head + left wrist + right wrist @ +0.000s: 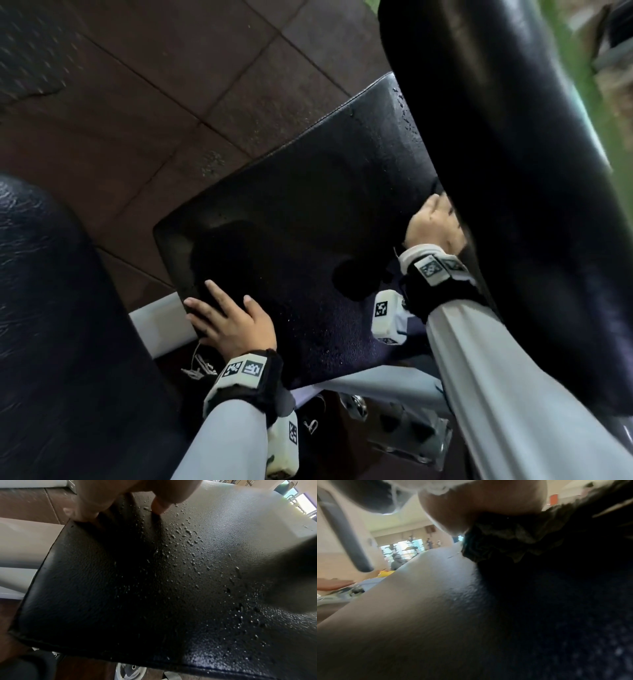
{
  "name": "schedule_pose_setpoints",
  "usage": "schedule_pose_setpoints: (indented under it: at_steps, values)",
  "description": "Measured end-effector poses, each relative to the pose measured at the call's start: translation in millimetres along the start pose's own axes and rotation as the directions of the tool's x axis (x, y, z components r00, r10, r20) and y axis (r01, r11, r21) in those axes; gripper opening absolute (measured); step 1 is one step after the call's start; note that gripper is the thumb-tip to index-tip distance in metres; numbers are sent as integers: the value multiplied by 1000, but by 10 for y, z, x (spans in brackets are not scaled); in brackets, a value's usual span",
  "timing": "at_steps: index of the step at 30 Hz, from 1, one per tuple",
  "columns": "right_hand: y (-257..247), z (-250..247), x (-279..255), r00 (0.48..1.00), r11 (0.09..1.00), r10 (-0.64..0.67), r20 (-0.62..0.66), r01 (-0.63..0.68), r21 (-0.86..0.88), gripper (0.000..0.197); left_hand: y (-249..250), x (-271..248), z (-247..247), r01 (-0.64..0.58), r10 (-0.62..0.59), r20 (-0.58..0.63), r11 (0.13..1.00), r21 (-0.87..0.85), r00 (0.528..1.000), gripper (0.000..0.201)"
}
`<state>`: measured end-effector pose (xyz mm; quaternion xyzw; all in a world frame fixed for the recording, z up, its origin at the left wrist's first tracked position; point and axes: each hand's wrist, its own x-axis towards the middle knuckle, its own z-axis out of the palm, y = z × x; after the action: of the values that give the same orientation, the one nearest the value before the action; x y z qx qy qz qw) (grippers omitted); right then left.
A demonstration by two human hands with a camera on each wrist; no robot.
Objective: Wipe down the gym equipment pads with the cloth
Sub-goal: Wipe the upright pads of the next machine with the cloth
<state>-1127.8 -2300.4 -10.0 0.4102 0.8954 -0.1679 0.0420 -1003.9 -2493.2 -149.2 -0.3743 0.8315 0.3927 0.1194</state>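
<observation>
A black vinyl seat pad (308,192) fills the middle of the head view, speckled with wet droplets (188,543). My left hand (229,318) rests with spread, straight fingers on the pad's near left corner, the thumb touching the surface (159,507). My right hand (435,222) is at the pad's right side, half hidden under a black back pad (513,171). In the right wrist view it grips a crumpled dark olive cloth (510,540) pressed against the seat pad (436,601).
Another black padded part (51,308) stands at the left. White machine frame (161,322) and metal fittings (404,431) lie below the seat. Brown floor tiles (171,85) spread behind. Gym machines and a person (397,561) show in the far background.
</observation>
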Motion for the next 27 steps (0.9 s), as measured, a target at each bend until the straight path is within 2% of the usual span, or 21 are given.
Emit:
schedule_pose_setpoints:
  at_steps: [2, 5, 7, 10, 13, 16, 18, 20, 23, 25, 26, 27]
  values:
    - [69, 241, 10, 974, 960, -189, -125, 157, -230, 56, -11, 6, 16, -13, 13, 1, 1000, 14, 1000, 67]
    - [377, 541, -205, 906, 832, -424, -19, 380, -405, 48, -19, 8, 22, -15, 15, -17, 1000, 20, 1000, 69]
    - [672, 558, -432, 866, 782, -499, 19, 460, -420, 50, -16, 11, 10, -16, 16, -19, 1000, 16, 1000, 69]
    - [1075, 444, -604, 890, 812, -451, 64, 439, -383, 53, -12, 16, 5, -12, 12, -10, 1000, 8, 1000, 70]
    - [1198, 280, -519, 953, 896, -304, -17, 280, -346, 55, -23, 19, 10, -18, 18, -8, 1000, 8, 1000, 71]
    - [947, 82, -357, 973, 978, -141, -182, 108, -178, 47, -23, 16, 12, -43, 43, -22, 999, 18, 999, 75]
    - [713, 34, -153, 980, 996, 81, -183, -85, -10, 44, -24, 11, 19, -49, 50, -39, 998, 25, 998, 76]
    - [449, 43, 1, 978, 985, 159, -134, -147, 92, 47, -36, 14, 31, -52, 54, -46, 998, 31, 998, 74]
    - [119, 91, 136, 995, 994, 71, -74, -64, 94, 49, -61, 19, 48, -64, 66, -56, 997, 44, 996, 72]
    - [-43, 165, 126, 994, 999, -31, -103, 28, -28, 46, -58, 17, 48, -57, 60, -58, 997, 43, 997, 73]
    - [-56, 236, 97, 983, 981, -144, -111, 127, -143, 45, -52, 15, 48, -56, 59, -56, 997, 43, 997, 73]
    - [-32, 315, 43, 950, 932, -293, -105, 260, -251, 47, -50, 12, 49, -58, 60, -56, 997, 46, 997, 73]
